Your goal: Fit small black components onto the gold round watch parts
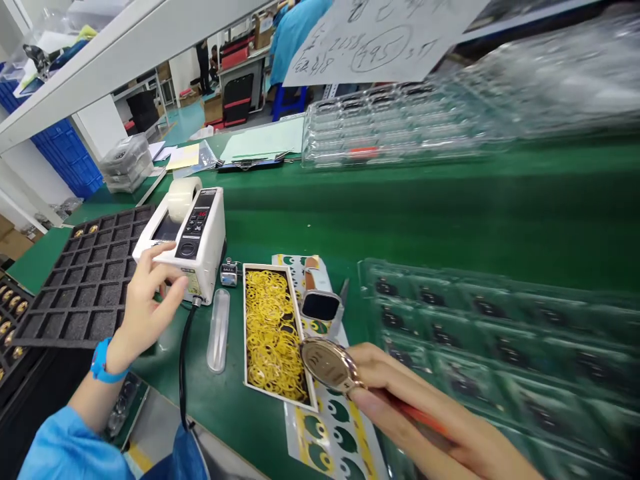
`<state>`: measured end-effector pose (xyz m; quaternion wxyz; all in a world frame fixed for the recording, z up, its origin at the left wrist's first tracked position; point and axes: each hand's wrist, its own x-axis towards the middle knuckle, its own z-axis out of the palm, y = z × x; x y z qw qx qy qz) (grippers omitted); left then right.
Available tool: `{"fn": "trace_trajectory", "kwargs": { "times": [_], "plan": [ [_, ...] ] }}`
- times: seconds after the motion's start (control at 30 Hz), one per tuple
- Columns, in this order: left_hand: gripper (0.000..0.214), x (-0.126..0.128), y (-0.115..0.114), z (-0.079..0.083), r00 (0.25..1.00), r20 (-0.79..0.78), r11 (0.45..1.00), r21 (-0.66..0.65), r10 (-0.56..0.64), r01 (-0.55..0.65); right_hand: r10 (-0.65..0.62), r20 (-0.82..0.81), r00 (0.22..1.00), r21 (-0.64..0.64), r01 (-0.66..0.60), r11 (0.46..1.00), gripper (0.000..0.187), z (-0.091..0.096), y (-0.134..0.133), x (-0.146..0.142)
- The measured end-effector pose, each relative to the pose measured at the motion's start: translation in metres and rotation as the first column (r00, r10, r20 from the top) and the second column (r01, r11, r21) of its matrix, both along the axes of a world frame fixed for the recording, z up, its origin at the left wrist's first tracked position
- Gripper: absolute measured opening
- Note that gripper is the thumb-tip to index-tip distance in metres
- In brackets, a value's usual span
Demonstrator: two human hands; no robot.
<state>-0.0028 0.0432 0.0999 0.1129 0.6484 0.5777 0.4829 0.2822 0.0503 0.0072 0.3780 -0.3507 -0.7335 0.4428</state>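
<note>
In front of the white tape dispenser (pixel 213 227), my left hand (pixel 153 293) is raised with its fingers curved and apart. It holds nothing I can see, and whether it touches the dispenser I cannot tell. A round rose-gold watch case (pixel 327 363) is pinched at its edge in my right hand (pixel 400 400), its flat back with small markings facing up. Under those fingers lies a thin orange-red stick (pixel 423 417), partly hidden. The case hangs over the right edge of a shallow box of yellow rings (pixel 273 327).
Right of my right hand spreads a clear plastic tray (pixel 480 283) with dark parts in its pockets. A black foam tray (pixel 100 273) lies left. Near the box are a smartwatch (pixel 320 307), a tally counter (pixel 229 272), a clear plastic holder (pixel 219 333) and a printed sheet (pixel 340 433).
</note>
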Motion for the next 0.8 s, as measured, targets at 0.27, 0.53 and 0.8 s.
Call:
{"fn": "trace_trajectory", "kwargs": {
  "times": [0.27,0.53,0.8],
  "plan": [
    [0.022,0.044,0.005,0.012,0.927,0.148,0.919,-0.149,-0.344,0.364,0.139,-0.157,0.978,-0.357,-0.187,0.915,0.045,0.025,0.014,0.001],
    [0.025,0.091,0.010,-0.019,0.737,0.468,0.644,-0.378,-0.487,0.665,0.176,-0.328,0.928,-0.475,-0.324,0.818,0.045,0.021,0.014,0.005],
    [0.025,0.089,0.010,-0.020,0.759,0.426,0.621,-0.438,-0.492,0.649,0.215,-0.285,0.934,-0.456,-0.329,0.827,0.047,0.020,0.015,0.005]
  ]
}}
